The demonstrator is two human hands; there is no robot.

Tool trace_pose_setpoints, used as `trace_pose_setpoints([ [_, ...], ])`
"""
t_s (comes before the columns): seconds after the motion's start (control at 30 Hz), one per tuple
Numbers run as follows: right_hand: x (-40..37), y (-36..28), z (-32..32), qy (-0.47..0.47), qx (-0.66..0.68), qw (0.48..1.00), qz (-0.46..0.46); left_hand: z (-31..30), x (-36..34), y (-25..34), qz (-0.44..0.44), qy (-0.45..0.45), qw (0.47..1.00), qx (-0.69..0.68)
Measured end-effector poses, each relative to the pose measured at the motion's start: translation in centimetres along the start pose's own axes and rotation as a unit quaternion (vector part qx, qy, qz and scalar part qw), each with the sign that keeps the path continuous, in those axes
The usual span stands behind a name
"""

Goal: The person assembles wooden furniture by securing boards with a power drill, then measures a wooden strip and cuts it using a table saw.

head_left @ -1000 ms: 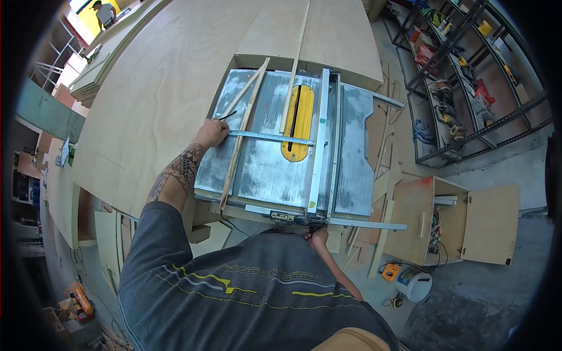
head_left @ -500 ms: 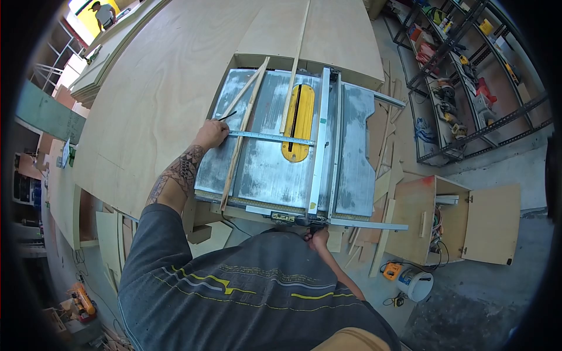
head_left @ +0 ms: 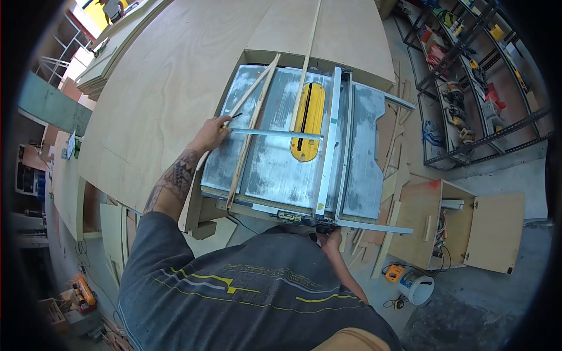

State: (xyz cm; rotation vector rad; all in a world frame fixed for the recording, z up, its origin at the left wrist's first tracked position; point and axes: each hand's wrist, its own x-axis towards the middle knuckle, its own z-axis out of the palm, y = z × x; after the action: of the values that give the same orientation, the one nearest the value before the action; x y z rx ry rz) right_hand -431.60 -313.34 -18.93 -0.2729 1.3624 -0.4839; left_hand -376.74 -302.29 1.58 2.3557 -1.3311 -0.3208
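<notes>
My left hand (head_left: 212,133) is closed at the left side of the table saw (head_left: 272,175), with a steel ruler (head_left: 275,134) and a dark pencil (head_left: 236,115) in its fingers. The ruler lies across the saw top, over a narrow wood strip (head_left: 246,161) and the yellow blade insert (head_left: 317,114), its far end at the rip fence (head_left: 329,146). Below the front rail, my right hand (head_left: 332,240) grips the fence handle (head_left: 324,227), its fingers partly hidden. Another thin strip (head_left: 305,76) ends beside the insert.
A large plywood sheet (head_left: 158,99) surrounds the saw's left and far sides. Tool shelves (head_left: 468,99) stand at right, above an open wooden cabinet (head_left: 421,228) and a white bucket (head_left: 417,288). Offcuts lie on the floor. Another person (head_left: 112,9) is at far left.
The view has shifted, so the saw appears slightly further right. The ruler still spans to the fence, and both hands keep their holds.
</notes>
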Motion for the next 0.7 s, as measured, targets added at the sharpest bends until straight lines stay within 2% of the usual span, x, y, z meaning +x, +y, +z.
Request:
trace_pose_setpoints([
  [0.03,-0.2,-0.7,-0.2,0.060,0.035,0.993,-0.098,-0.6,-1.3,-0.1,-0.001,0.062,0.995,-0.077],
  [0.07,0.1,-1.3,-0.8,0.069,0.085,0.980,-0.165,-1.5,-3.1,-1.2,0.010,0.093,0.993,-0.074],
  [0.1,0.5,-1.8,-1.3,0.090,0.143,0.957,-0.235,-2.7,-4.9,-2.4,-0.070,0.086,0.992,-0.057],
  [0.13,0.6,-2.5,-1.4,0.082,0.160,0.954,-0.240,-3.1,-7.0,-4.1,-0.097,0.131,0.984,-0.070],
  [0.17,0.5,-3.8,-1.7,0.083,0.183,0.947,-0.249,-2.7,-9.4,-8.4,-0.128,0.160,0.975,-0.083],
  [0.2,2.1,-3.6,-2.2,0.097,0.184,0.939,-0.275,-2.6,-11.7,-13.2,-0.194,0.190,0.962,-0.016],
  [0.23,3.0,-3.8,-2.1,0.098,0.212,0.933,-0.275,-4.4,-13.8,-11.3,-0.339,0.161,0.923,-0.079],
  [0.27,4.8,-3.6,-2.5,0.116,0.208,0.929,-0.282,-2.8,-16.8,-19.3,-0.265,0.249,0.930,0.055],
  [0.3,4.1,-4.4,-1.7,0.160,0.186,0.925,-0.290,-3.2,-19.0,-20.0,-0.325,0.219,0.908,0.148],
  [0.33,5.5,-4.2,-2.0,0.180,0.186,0.923,-0.284,-3.1,-21.4,-21.4,-0.278,0.228,0.920,0.156],
  [0.37,4.9,-5.0,-1.1,0.193,0.227,0.908,-0.294,-3.4,-23.0,-20.1,-0.391,0.192,0.894,0.107],
  [0.4,4.6,-5.0,-1.0,0.187,0.216,0.910,-0.301,-2.5,-24.0,-21.7,-0.399,0.203,0.861,0.242],
  [0.43,4.6,-5.1,-0.8,0.189,0.220,0.906,-0.310,-2.5,-24.9,-20.9,-0.480,0.161,0.837,0.208],
  [0.5,5.0,-5.6,-1.0,0.198,0.203,0.925,-0.253,-2.1,-24.6,-20.4,-0.457,0.170,0.826,0.282],
  [0.53,5.9,-5.1,-1.4,0.213,0.151,0.930,-0.259,-1.7,-24.0,-20.1,-0.447,0.166,0.832,0.284],
  [0.57,7.0,-4.9,-1.5,0.219,0.158,0.927,-0.259,-1.7,-23.5,-19.4,-0.461,0.211,0.807,0.303],
  [0.6,8.5,-5.2,-1.4,0.201,0.256,0.920,-0.220,-2.1,-22.2,-16.8,-0.477,0.256,0.779,0.317],
  [0.63,9.1,-5.8,-1.3,0.178,0.349,0.903,-0.176,-3.1,-20.8,-16.8,-0.473,0.258,0.781,0.316],
  [0.7,10.5,-5.9,-1.8,0.154,0.341,0.912,-0.168,-5.7,-17.9,-17.3,-0.362,0.248,0.856,0.273],
])
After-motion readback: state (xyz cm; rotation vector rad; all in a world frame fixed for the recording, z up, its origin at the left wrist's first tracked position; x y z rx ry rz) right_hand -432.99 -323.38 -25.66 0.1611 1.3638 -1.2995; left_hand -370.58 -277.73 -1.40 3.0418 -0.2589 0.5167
